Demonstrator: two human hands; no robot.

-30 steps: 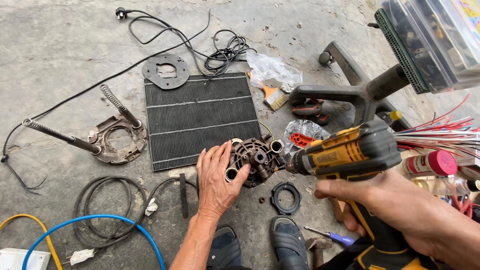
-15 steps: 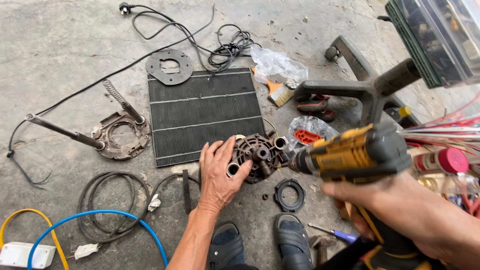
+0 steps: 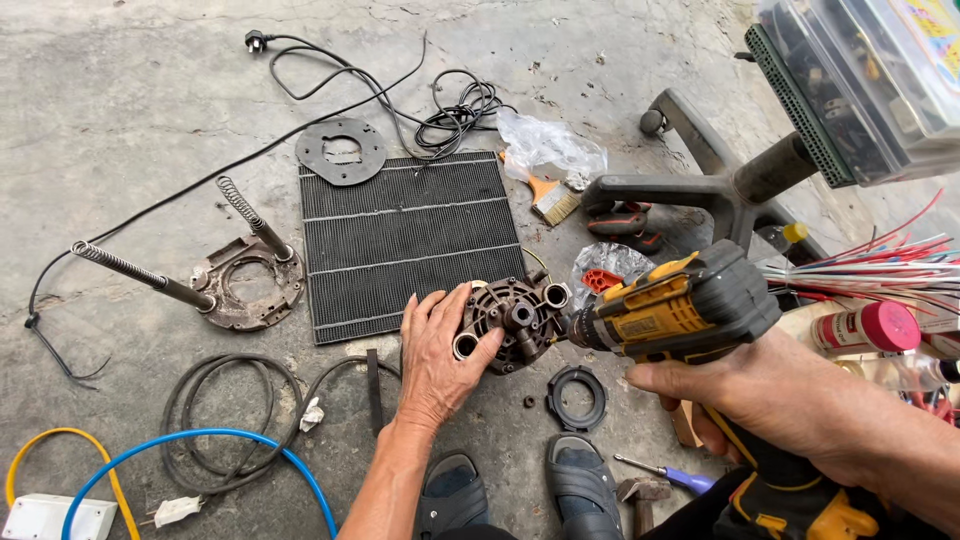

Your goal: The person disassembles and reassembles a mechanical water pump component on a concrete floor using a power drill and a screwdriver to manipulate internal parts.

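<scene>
My left hand (image 3: 437, 360) lies spread over the near-left side of the dark metal pump housing (image 3: 512, 322), fingers curled on its rim, pressing it to the concrete floor (image 3: 130, 120). The housing stands just off the near right corner of the black ribbed grille panel (image 3: 410, 240). My right hand (image 3: 745, 385) is wrapped tight around the grip of the yellow-and-black cordless driver (image 3: 675, 305), whose nose meets the housing's right side.

Risks, as I judge them:
- The housing is only hand-held on bare floor; if the bit binds, it may twist out from under my palm.
- My left fingers sit close to the bit; a slip would bring it onto them.
- A small loose fastener (image 3: 528, 402) and a black ring (image 3: 576, 396) lie just near of the housing and could roll away or be kicked by my sandals (image 3: 520, 490).

Packages and labels:
- A clear plastic bag (image 3: 548, 148) lies past the panel's far right corner, beside a paintbrush (image 3: 548, 198).
- A second clear bag (image 3: 610, 268) holding something red lies right of the panel.
- A cylindrical can with a pink cap (image 3: 868, 328) lies at the right edge; its label is too small to make out.
- A clear compartment box (image 3: 860, 80) sits at the upper right.
</scene>
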